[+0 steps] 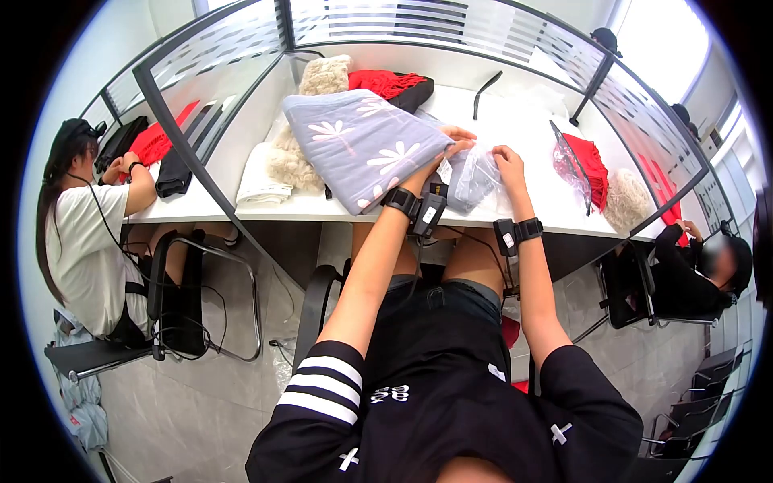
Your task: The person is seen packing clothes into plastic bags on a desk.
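Observation:
A folded lavender cloth (346,145) with white flower prints lies at the left of the desk, its right corner beside my left wrist. My left hand (451,147) is at the left side of a clear plastic bag (477,179), fingers bent against its upper edge. Some of those fingers are hidden. My right hand (510,167) pinches the bag's right edge between thumb and fingers. Bluish-grey material shows through the bag, and a small white label is near my left hand. Both wrists wear black straps with small devices.
Beige fluffy items (326,74), a red fringed cloth (382,82) and white folded cloth (262,181) lie behind and left. A bagged red cloth (586,165) and fluffy item (628,201) lie right. Partitions (189,121) separate me from people seated on both sides.

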{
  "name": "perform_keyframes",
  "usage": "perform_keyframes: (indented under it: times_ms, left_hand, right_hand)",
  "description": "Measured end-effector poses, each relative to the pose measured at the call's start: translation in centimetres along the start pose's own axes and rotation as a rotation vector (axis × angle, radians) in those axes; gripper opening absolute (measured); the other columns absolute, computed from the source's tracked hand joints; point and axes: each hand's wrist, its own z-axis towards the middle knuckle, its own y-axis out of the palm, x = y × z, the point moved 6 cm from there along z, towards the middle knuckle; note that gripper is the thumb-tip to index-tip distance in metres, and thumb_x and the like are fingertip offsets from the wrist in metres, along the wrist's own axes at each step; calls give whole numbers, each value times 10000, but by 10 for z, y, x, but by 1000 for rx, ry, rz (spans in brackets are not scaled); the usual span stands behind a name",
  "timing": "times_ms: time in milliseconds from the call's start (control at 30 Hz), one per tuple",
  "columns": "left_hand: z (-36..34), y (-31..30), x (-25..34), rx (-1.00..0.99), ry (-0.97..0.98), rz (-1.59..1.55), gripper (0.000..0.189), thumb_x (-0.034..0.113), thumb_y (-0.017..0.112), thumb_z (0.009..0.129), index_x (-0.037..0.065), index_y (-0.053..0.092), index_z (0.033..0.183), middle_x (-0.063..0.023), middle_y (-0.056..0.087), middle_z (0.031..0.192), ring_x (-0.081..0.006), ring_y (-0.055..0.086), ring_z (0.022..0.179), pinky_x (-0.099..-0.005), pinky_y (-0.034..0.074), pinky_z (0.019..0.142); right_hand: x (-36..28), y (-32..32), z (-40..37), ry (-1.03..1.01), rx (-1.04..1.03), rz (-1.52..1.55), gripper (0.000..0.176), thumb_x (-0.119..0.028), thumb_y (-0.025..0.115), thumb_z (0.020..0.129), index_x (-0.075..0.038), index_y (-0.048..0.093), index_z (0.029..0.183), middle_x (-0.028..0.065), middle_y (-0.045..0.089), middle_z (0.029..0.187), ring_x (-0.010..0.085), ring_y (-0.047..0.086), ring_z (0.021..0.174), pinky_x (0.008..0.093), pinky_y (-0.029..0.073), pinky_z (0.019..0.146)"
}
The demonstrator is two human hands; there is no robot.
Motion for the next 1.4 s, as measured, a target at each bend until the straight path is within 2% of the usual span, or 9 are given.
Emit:
perform_keyframes:
  times_ms: [167, 233, 533, 800, 933, 1000, 1100, 1200, 1400]
  left_hand:
    - [2, 1, -5, -1, 10, -14, 266, 235, 599, 753, 39, 592, 933, -55, 600, 844, -112, 528, 764, -222, 408, 700]
    - [3, 1, -7, 4, 10, 1, 264, 233, 594, 757, 38, 590, 934, -56, 600, 842, -112, 528, 764, -223, 409, 699]
    - [-13, 0, 22, 23, 27, 59, 262, 243, 580, 767, 34, 588, 925, -51, 597, 815, -108, 519, 740, -224, 408, 681]
    - [-10, -1, 18, 42, 105, 46, 246, 222, 564, 768, 35, 582, 926, -31, 574, 730, -86, 483, 632, -214, 399, 592]
    - [-9, -2, 12, 35, 69, 99, 240, 224, 559, 768, 40, 576, 922, -23, 557, 695, -85, 475, 620, -213, 391, 574]
    - [-13, -1, 18, 11, 137, 21, 223, 227, 547, 773, 49, 571, 905, -28, 544, 689, -85, 469, 626, -214, 384, 562]
    - [-18, -1, 21, 38, 54, 122, 223, 249, 528, 784, 56, 567, 890, -28, 539, 705, -86, 466, 642, -212, 380, 563]
    - [-26, -1, 25, 56, 135, 137, 246, 272, 501, 794, 57, 559, 900, -28, 529, 715, -89, 464, 651, -213, 378, 567]
    - [-36, -2, 27, 113, 85, 7, 262, 258, 476, 785, 48, 560, 916, -18, 505, 664, -70, 464, 638, -191, 361, 585]
  right_hand:
    - [-1, 0, 0, -5, 0, 4, 175, -71, 482, 716, -11, 591, 840, 68, 612, 761, 121, 562, 704, 228, 428, 651]
    - [-2, 0, -1, -4, 2, 5, 160, -63, 486, 726, -9, 582, 842, 33, 585, 739, 91, 515, 682, 206, 403, 628]
    - [-5, -1, -2, -3, 2, -21, 164, -65, 483, 720, -13, 590, 833, 62, 607, 746, 112, 554, 686, 227, 427, 640]
    - [-6, -1, -4, -16, -1, 23, 160, -58, 476, 728, -1, 583, 832, 63, 605, 754, 113, 548, 688, 226, 426, 642]
    - [-5, -1, -3, -24, 6, -6, 160, -65, 478, 730, -1, 583, 833, 64, 606, 760, 114, 546, 690, 228, 426, 641]
    - [-3, -1, -3, -18, 6, 14, 160, -66, 478, 731, -1, 583, 834, 64, 606, 760, 115, 545, 688, 229, 425, 639]
    - [-4, -1, -4, -14, 8, 25, 160, -68, 478, 733, -3, 583, 836, 64, 607, 763, 114, 541, 686, 229, 423, 637]
    - [-7, -2, -6, -17, 13, 10, 159, -67, 477, 734, -6, 583, 836, 60, 605, 766, 111, 538, 688, 227, 420, 638]
    - [-5, -1, -6, -1, 7, 26, 158, -57, 468, 732, -9, 582, 831, 46, 598, 755, 103, 524, 672, 222, 412, 628]
